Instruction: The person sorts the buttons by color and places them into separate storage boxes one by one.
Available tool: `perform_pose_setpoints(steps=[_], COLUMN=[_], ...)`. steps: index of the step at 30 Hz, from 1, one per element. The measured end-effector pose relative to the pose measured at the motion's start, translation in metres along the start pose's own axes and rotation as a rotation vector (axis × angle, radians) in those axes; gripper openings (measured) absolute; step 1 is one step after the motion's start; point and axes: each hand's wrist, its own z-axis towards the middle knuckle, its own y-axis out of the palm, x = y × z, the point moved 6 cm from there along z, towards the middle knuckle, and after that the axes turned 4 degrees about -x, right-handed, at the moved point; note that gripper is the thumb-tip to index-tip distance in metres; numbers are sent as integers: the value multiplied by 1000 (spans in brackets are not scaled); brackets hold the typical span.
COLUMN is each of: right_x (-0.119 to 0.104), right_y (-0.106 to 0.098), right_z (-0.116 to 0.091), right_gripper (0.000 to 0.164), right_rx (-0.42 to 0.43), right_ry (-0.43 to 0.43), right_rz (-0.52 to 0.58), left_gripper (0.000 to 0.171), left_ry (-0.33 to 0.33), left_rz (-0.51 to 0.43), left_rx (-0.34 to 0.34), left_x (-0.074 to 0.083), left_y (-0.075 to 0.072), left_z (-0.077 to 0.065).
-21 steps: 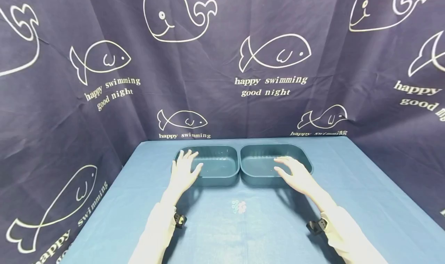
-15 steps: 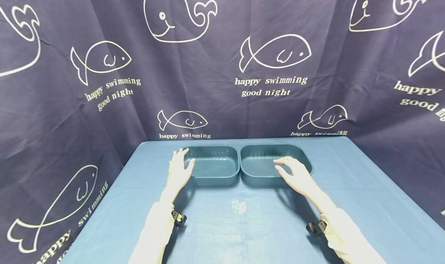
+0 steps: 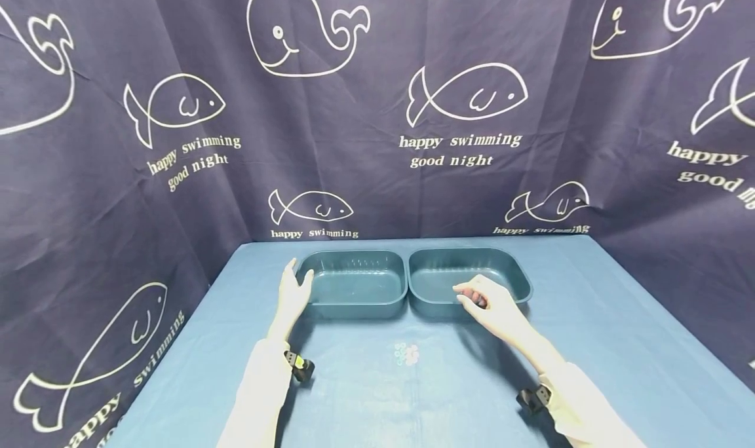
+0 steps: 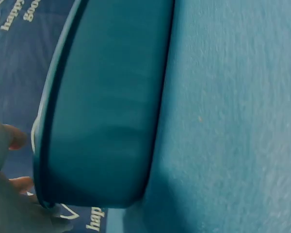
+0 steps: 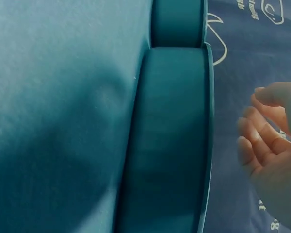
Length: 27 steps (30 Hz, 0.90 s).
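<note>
Two dark teal, round-cornered rectangular boxes stand side by side on the blue cloth, the left box [image 3: 354,309] and the right box [image 3: 448,308]. My left hand [image 3: 293,295] is at the left end of the left box, its thumb and fingers spread around the rim corner. The left wrist view shows that box's long side wall [image 4: 102,107] with fingertips right at its rim. Over the front of the right box hovers my right hand [image 3: 492,307], fingers loosely bent, thumb apart. In the right wrist view its palm [image 5: 276,165] faces the camera and holds nothing.
A small cluster of pale, roundish pieces [image 3: 406,354] lies on the cloth in front of the boxes. A dark curtain [image 3: 377,173] with white fish and whale drawings hangs behind and at both sides of the table [image 3: 366,402].
My left hand has moved left, from over the left box to its left end. My right hand has shifted slightly down and left, its fingers more bent. The boxes stay in place.
</note>
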Motion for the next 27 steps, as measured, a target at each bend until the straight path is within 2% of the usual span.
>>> perform_pose_setpoints(steps=[3, 9, 14, 19, 27], right_x=[-3, -11, -16, -18, -19], right_y=[4, 10, 18, 29, 50], right_z=[-2, -4, -4, -6, -9], right_gripper=[19, 19, 17, 15, 14], right_rx=[-5, -37, -85, -144, -258], right_ry=[-8, -27, -33, -10, 34], right_rz=[16, 42, 86, 115, 168], left_gripper=[53, 43, 41, 39, 38], left_ry=[-31, -28, -18, -24, -43], left_rz=[-22, -65, -57, -41, -100], left_rx=[-1, 7, -21, -36, -45], left_x=[-9, -18, -24, -32, -37], left_y=[-2, -6, -6, -4, -4], left_z=[1, 2, 4, 5, 6])
